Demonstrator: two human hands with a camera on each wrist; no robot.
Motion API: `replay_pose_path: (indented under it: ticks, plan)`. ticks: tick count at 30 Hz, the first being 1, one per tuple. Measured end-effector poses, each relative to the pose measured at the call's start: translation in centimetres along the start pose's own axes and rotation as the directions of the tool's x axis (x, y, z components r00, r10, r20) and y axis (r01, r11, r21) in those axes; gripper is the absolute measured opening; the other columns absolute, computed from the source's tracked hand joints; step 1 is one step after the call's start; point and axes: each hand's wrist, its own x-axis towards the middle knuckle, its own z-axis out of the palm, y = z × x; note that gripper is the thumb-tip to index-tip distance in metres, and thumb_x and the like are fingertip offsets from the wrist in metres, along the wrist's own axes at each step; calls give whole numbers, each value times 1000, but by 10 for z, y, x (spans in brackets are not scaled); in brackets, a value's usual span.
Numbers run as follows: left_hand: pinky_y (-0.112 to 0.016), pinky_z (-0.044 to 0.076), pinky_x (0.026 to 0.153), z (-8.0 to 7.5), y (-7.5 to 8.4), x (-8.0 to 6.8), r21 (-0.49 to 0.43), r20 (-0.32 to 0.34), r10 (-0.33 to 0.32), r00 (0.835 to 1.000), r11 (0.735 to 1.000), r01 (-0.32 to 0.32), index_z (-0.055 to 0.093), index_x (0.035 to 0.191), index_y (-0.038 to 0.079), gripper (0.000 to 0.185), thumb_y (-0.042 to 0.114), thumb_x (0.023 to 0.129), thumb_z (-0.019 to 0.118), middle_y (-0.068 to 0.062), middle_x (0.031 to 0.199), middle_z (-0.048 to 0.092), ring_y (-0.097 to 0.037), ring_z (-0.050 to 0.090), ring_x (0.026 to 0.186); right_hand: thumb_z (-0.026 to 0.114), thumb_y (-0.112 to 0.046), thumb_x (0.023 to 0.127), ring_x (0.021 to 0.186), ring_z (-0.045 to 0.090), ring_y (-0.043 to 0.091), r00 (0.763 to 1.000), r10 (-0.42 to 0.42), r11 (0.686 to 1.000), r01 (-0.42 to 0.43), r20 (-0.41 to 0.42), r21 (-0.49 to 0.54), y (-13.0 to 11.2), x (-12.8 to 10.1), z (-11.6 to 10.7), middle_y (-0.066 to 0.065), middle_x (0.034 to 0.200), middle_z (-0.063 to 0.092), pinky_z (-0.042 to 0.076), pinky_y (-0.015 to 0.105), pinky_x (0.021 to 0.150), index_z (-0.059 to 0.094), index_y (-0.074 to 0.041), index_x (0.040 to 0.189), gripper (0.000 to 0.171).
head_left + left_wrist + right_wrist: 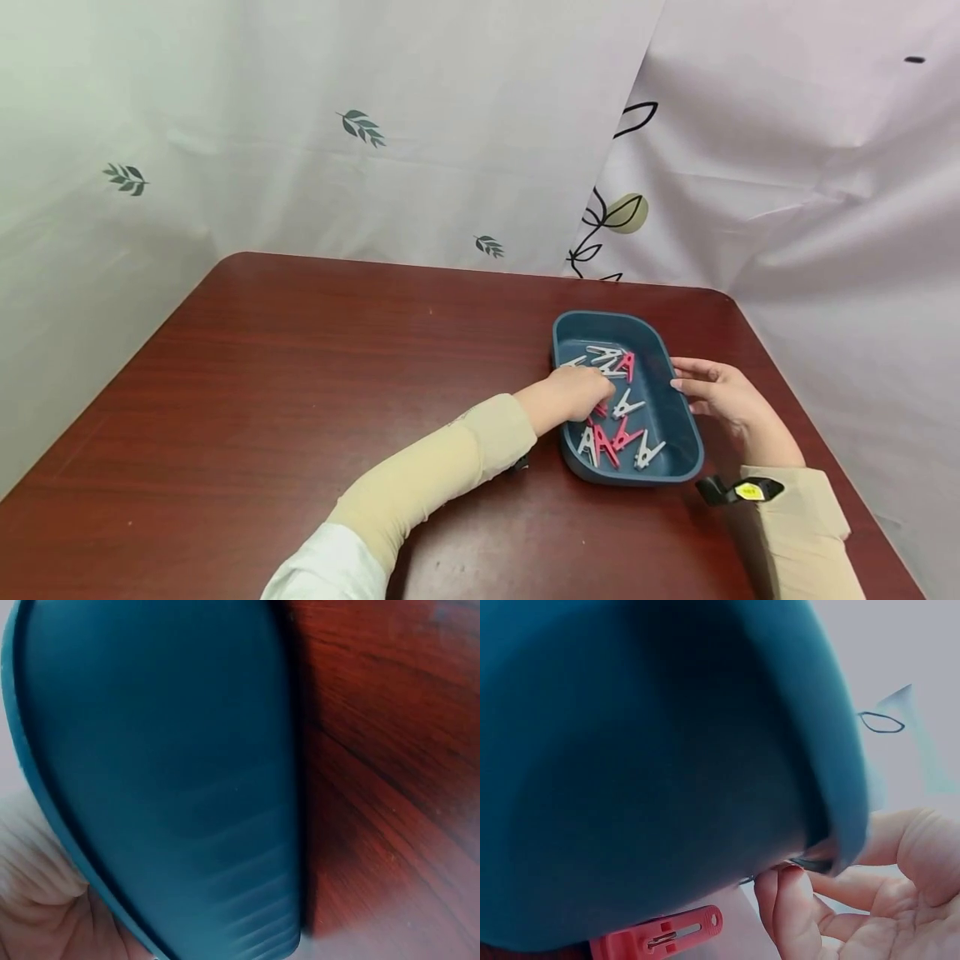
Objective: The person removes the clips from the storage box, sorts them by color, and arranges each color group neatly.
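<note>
A blue bin (678, 417) holds several pink and white plastic clips, such as a white clip (626, 405) and a pink clip (621, 435). My left hand (573, 392) reaches over the bin's left rim with its fingers bent down among the clips. Its fingertips are hidden, so I cannot tell whether they pinch one. In the left wrist view its palm (45, 885) shows behind the rim. My right hand (723, 400) touches the bin's right side from outside, fingers loosely extended. The right wrist view shows its fingertips (791, 900) at the rim, near a pink clip (660, 935).
The bin stands on the right part of a dark red wooden table (300, 375). White curtains (420, 125) with leaf prints hang behind the table and along its sides. A black strap (738, 490) sits on the right wrist.
</note>
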Motion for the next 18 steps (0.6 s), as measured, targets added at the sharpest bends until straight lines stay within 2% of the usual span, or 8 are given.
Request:
replay_pose_path:
  ticks: [5, 9, 13, 18]
  plan:
    - [-25, 48, 75, 1, 4, 3, 31, 20, -52, 998, 998, 51, 64, 102, 24, 13, 16, 93, 60, 7, 100, 65, -8, 58, 91, 61, -17, 93, 77, 66, 7, 1000, 0, 1000, 0, -3, 1, 2, 1, 0, -17, 89, 64, 56, 26, 71, 34, 13, 139, 61]
    - [-27, 48, 73, 2, 6, 5, 55, 27, -83, 996, 995, 82, 62, 88, 22, 10, 16, 94, 57, 6, 98, 66, -8, 57, 85, 61, -16, 93, 77, 66, 6, 1000, 8, 1000, -8, -2, 12, 3, 0, 1, -17, 89, 65, 56, 25, 71, 34, 13, 139, 61]
    - [-27, 46, 69, 3, 5, 6, 44, 28, -82, 996, 996, 80, 56, 77, 20, 18, 16, 95, 57, 6, 90, 64, -8, 55, 79, 61, -15, 93, 77, 66, 5, 1000, 0, 1000, 0, 4, 28, 3, 0, 1, -17, 89, 66, 56, 26, 69, 33, 15, 138, 61]
    - [-25, 44, 65, 2, 4, 7, 30, 18, -49, 999, 998, 48, 58, 78, 20, 15, 15, 91, 62, 5, 86, 63, -9, 53, 75, 61, -14, 92, 75, 66, 6, 1000, -1, 999, 1, 3, 51, 4, 1, 1, -16, 87, 66, 56, 26, 66, 34, 15, 137, 60]
